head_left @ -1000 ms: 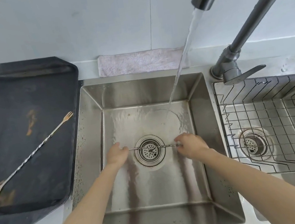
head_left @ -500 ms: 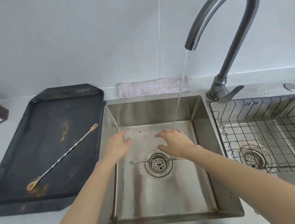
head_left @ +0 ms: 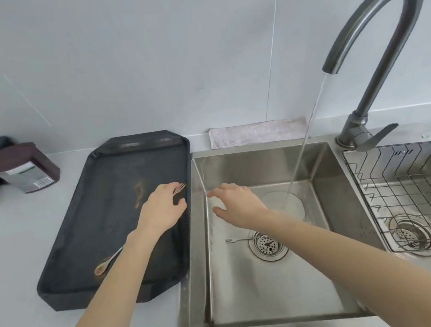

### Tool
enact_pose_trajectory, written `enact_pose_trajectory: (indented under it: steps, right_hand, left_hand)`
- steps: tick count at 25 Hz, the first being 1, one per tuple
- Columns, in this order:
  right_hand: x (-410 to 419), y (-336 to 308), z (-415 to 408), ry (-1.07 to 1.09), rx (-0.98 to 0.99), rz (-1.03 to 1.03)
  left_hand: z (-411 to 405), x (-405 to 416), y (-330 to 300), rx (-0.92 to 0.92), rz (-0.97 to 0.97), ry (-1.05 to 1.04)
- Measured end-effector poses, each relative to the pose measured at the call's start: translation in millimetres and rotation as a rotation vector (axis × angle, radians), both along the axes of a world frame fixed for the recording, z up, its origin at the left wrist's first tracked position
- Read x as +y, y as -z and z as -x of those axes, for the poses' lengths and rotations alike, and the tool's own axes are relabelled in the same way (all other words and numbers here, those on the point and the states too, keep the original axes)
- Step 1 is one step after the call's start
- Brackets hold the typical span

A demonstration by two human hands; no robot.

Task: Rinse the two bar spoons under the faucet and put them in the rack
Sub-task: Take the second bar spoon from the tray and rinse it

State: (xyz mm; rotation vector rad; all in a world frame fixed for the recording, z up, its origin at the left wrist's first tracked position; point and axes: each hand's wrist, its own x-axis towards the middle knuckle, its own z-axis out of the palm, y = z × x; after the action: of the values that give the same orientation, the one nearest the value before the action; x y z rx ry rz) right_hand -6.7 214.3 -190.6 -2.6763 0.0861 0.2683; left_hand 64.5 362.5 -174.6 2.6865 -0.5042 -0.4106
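The left hand (head_left: 163, 210) lies over the second bar spoon (head_left: 105, 264) on the dark tray (head_left: 85, 242) at centre left of the frame, its grip narrowing around the forked end, which pokes out past the fingertips; whether the fingers have actually closed on the stem I cannot tell. The spoon's bowl shows below the forearm, resting on the tray floor. The right hand (head_left: 236, 204) hovers with a loose, wide grip and holds nothing, above the left part of the sink (head_left: 264, 323). Below it the first bar spoon (head_left: 235, 240) lies flat on the sink floor, its fork end just left of the drain strainer (head_left: 268, 245) and its stem crossing it.

Risks, as I judge them: the thin twisted stem may slip or pivot if pinched only near the fork. The spoon in the sink, outside the water stream (head_left: 307, 142), could be forgotten or poorly rinsed. The faucet (head_left: 374, 31) runs unattended, splashing. The wire rack (head_left: 425, 196) sits at the right, so a wet spoon carried across may drip or slip through its gaps.
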Motion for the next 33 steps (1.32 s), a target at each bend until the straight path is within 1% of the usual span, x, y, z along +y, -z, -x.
enact_pose_trajectory:
  steps: [6,13,19,22,25,26,27,31,33]
  right_hand:
    - [38,7,-34,-0.017,0.028,-0.008]
    - [61,23,-72,-0.045,0.059,0.021]
    - [75,41,-84,-0.094,0.075,0.087]
    - [76,45,-87,-0.079,0.071,0.074]
    - [77,45,-87,-0.032,0.089,0.027]
    - [78,43,-87,0.017,0.104,-0.031]
    - [80,40,-87,0.094,0.122,-0.131]
    - [75,29,-85,0.535,0.172,-0.789]
    - [70,23,-81,0.67,0.18,-1.029]
  left_hand:
    - [-24,40,17,0.064,-0.117,-0.016]
    - [-47,55,48,0.107,-0.185,-0.045]
    - [-53,55,60,0.034,-0.141,-0.126]
    - [-54,54,61,0.016,-0.13,-0.141]
    - [-52,52,59,0.015,-0.057,-0.152]
    - [-52,52,58,0.019,-0.02,-0.145]
    - [-52,51,56,0.02,0.021,-0.137]
    - [-51,42,44,0.055,0.202,-0.138]
    - [-48,33,35,0.087,0.274,-0.154]
